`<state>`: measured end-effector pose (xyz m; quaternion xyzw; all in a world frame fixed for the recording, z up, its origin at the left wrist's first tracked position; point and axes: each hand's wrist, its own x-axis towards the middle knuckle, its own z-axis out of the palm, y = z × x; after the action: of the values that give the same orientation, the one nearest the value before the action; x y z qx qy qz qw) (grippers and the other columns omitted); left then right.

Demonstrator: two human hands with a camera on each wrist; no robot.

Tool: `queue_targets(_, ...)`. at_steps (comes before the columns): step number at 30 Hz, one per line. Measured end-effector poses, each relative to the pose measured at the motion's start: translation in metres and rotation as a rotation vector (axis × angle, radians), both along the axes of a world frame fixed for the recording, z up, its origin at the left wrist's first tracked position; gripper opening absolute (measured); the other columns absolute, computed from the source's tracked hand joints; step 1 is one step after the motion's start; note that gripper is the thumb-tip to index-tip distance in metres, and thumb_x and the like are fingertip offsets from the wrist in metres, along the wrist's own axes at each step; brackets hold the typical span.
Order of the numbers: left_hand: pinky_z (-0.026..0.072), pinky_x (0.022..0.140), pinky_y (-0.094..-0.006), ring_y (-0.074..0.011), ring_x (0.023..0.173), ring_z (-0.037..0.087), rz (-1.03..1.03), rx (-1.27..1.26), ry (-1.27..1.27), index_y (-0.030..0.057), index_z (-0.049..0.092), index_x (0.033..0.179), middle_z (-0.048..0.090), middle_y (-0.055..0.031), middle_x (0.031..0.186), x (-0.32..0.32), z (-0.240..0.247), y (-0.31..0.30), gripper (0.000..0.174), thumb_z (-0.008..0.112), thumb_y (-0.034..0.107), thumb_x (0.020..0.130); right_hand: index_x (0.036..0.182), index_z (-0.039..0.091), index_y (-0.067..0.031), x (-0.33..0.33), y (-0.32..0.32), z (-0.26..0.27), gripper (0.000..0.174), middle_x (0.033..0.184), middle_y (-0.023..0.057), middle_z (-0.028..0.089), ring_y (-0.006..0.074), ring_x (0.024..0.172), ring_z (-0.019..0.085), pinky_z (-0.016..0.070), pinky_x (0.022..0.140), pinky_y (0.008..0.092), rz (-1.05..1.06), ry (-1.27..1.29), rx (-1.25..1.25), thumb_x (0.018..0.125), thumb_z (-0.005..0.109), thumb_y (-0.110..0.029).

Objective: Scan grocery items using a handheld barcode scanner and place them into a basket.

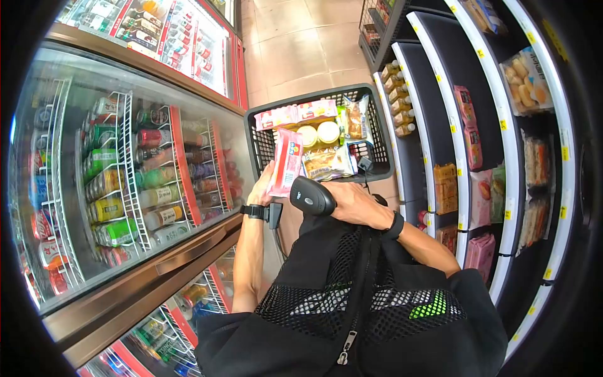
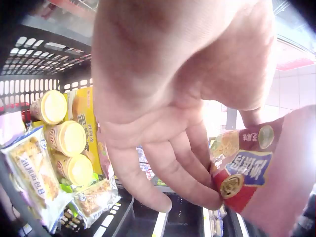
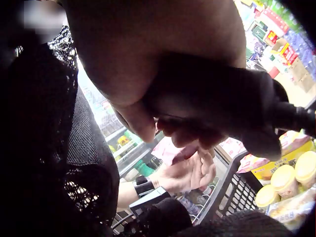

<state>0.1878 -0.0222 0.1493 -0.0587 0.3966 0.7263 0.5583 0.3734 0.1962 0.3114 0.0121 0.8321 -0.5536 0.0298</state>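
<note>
My left hand (image 1: pixel 260 187) pinches a pink snack packet (image 1: pixel 288 160) between thumb and fingers, over the near left part of a black basket. In the left wrist view the packet (image 2: pixel 252 163) shows a blue label and a food picture, with the fingertips at its edge. A black handheld barcode scanner (image 1: pixel 313 196) is gripped in my right hand (image 1: pixel 359 205), its head close to the packet's lower end. In the right wrist view the scanner's handle (image 3: pixel 207 98) fills the palm, with fingers curled beneath it.
The black shopping basket (image 1: pixel 388 147) contains lidded cups (image 1: pixel 327 131), pink packets (image 1: pixel 316 109) and clear-wrapped bread (image 1: pixel 326 164). On the left stands a glass-doored drinks fridge (image 1: pixel 207 242); shelves (image 1: pixel 468 210) with packaged food line the right. Tiled floor (image 1: pixel 301 44) stretches beyond the basket.
</note>
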Motion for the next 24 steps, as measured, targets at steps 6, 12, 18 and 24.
queue_targets(6,0.0481,0.092,-0.0335,-0.0175,0.107,0.06,-0.191,-0.242,0.727,0.0027,0.047,0.135,0.061,-0.0077,0.121,-0.046,0.042,0.064,0.057,0.069,0.024,0.087,0.119,0.057,-0.0023,0.005,0.015,-0.007,0.048,0.099,0.0222,0.065,0.0397,0.093,0.062,0.0501,0.08,0.0433,-0.184,-0.037,0.036,0.071,0.065,-0.002)
queue_targets(12,0.0436,0.088,-0.0409,-0.0279,0.102,0.055,-0.408,-0.456,2.085,0.0119,0.051,0.131,0.059,-0.0096,0.11,-0.085,0.032,0.145,0.064,0.076,0.025,0.073,0.118,0.06,-0.0025,0.028,0.027,-0.006,0.045,0.101,0.0211,0.066,0.0367,0.094,0.064,0.0507,0.081,0.0407,-0.449,-0.072,0.009,0.074,0.068,-0.005)
queue_targets(18,0.0416,0.086,-0.0413,-0.0255,0.104,0.054,-0.58,-0.394,2.282,0.0147,0.046,0.133,0.057,-0.0076,0.108,-0.098,-0.029,0.194,0.066,0.074,0.025,0.075,0.114,0.061,-0.0024,0.05,0.023,-0.004,0.041,0.099,0.0208,0.067,0.0375,0.091,0.064,0.0503,0.079,0.041,-0.64,-0.189,0.012,0.073,0.069,-0.006)
queue_targets(24,0.041,0.09,-0.044,-0.0269,0.11,0.052,-0.819,-0.64,2.2,0.0144,0.04,0.138,0.054,-0.0088,0.117,-0.104,-0.046,0.2,0.073,0.073,0.033,0.075,0.113,0.062,-0.0024,0.059,0.02,-0.015,0.041,0.097,0.0208,0.067,0.0377,0.09,0.064,0.0502,0.078,0.0414,-0.736,-0.167,0.06,0.073,0.07,-0.008)
